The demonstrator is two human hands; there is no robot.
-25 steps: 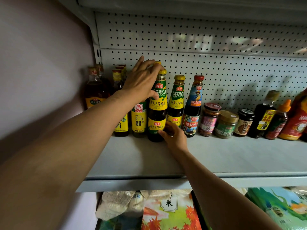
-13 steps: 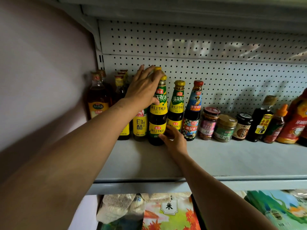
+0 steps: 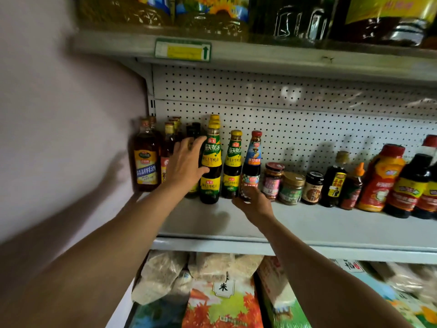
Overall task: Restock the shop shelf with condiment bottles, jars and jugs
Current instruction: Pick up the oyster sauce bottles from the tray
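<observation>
A row of condiment bottles and jars stands along the back of the grey shelf [image 3: 331,229]. My left hand [image 3: 185,163] rests against the left side of the front yellow-capped oyster sauce bottle [image 3: 211,166], fingers stretched up past its neck and thumb lying on its body. A second yellow-capped bottle [image 3: 234,162] stands just to the right. My right hand [image 3: 254,205] is low on the shelf, its fingertips touching the foot of the red-capped blue-label bottle [image 3: 253,159]. Motion blur hides how those fingers lie.
Cooking wine bottles [image 3: 146,159] fill the left corner against the wall [image 3: 59,114]. Jars [image 3: 292,188] and dark sauce bottles [image 3: 409,185] continue to the right. Oil jugs [image 3: 212,15] sit on the shelf above, and rice bags [image 3: 222,301] lie below.
My left hand slid from the top of the front oyster sauce bottle down to its left side. My right hand shifted right, from the oyster sauce bottles' base to the red-capped bottle. The view tilted up.
</observation>
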